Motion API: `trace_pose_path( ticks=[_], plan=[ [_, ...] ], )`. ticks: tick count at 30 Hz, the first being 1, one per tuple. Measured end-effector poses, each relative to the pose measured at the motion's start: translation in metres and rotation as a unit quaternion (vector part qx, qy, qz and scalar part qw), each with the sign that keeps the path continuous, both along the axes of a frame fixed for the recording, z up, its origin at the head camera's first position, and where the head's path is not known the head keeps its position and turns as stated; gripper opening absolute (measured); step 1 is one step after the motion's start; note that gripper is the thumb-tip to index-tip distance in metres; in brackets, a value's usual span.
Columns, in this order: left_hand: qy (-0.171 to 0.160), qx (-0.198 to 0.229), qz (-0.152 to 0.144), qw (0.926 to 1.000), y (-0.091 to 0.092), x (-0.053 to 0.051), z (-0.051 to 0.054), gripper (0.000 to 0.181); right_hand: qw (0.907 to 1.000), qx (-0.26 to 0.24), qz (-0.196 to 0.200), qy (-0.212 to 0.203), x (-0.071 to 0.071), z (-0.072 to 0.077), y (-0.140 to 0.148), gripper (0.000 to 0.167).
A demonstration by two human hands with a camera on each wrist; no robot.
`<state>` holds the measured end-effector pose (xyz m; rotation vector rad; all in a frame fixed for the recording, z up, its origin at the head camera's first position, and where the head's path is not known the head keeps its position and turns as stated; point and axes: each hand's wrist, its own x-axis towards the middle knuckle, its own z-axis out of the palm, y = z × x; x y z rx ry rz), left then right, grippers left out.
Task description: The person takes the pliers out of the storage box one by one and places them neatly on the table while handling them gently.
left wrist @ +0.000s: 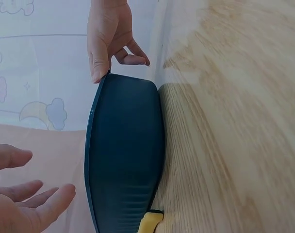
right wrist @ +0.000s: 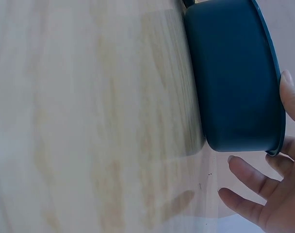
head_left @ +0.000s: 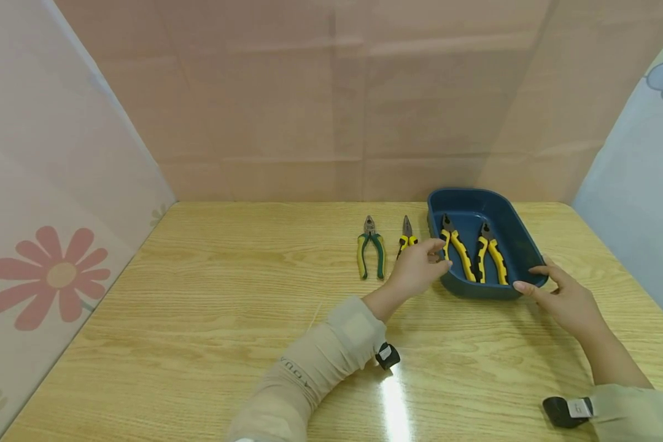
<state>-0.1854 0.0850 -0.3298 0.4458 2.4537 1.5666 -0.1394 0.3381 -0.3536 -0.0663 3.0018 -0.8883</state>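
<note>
A dark blue plastic bin (head_left: 477, 291) stands on the table at the right, with two yellow-and-black pliers (head_left: 464, 255) (head_left: 497, 261) lying side by side inside. My right hand (head_left: 570, 301) grips the rim at its near right corner, thumb on the front edge; the right wrist view shows other fingers spread below. At the opposite side, my left hand (head_left: 417, 268) has its fingers extended at the left rim. In the left wrist view those fingers are loosely bent, apart from the rim, and hold nothing. Yellow-and-black needle-nose pliers (head_left: 407, 228) lie partly hidden behind the left hand.
Green-and-yellow pliers (head_left: 369, 245), handles toward me, lie on the wooden table (head_left: 226, 276) left of the needle-nose pair. A brownish-pink covered wall (head_left: 309, 110) closes off the back. Patterned panels (head_left: 55, 159) stand at both sides.
</note>
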Motion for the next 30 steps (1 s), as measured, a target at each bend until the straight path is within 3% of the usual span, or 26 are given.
trace_pose_path(
  ticks=[5,12,21,24,27,30],
  plan=[
    [0.029,-0.044,-0.005,0.9986,0.008,0.001,0.004,0.042,1.0,-0.005,-0.001,0.002,0.0,0.0,0.001,0.06],
    [0.063,-0.121,-0.004,0.9907,0.017,0.002,0.008,0.038,1.0,-0.004,-0.001,0.005,0.0,-0.002,0.001,0.061],
    [0.032,-0.144,-0.011,0.989,0.029,0.001,0.013,0.044,1.0,-0.005,0.0,0.004,-0.001,-0.003,0.002,0.061],
    [0.037,-0.173,-0.017,0.9841,0.034,0.0,0.015,0.045,1.0,-0.001,-0.008,0.006,-0.009,-0.02,0.015,0.063],
    [0.038,-0.193,-0.023,0.9802,0.039,0.0,0.016,0.047,0.9999,-0.004,-0.01,0.002,-0.011,-0.023,0.017,0.064],
    [0.047,-0.209,-0.028,0.9763,0.043,-0.001,0.015,0.047,0.9999,-0.007,-0.011,-0.005,-0.005,-0.01,0.007,0.064]
  ],
)
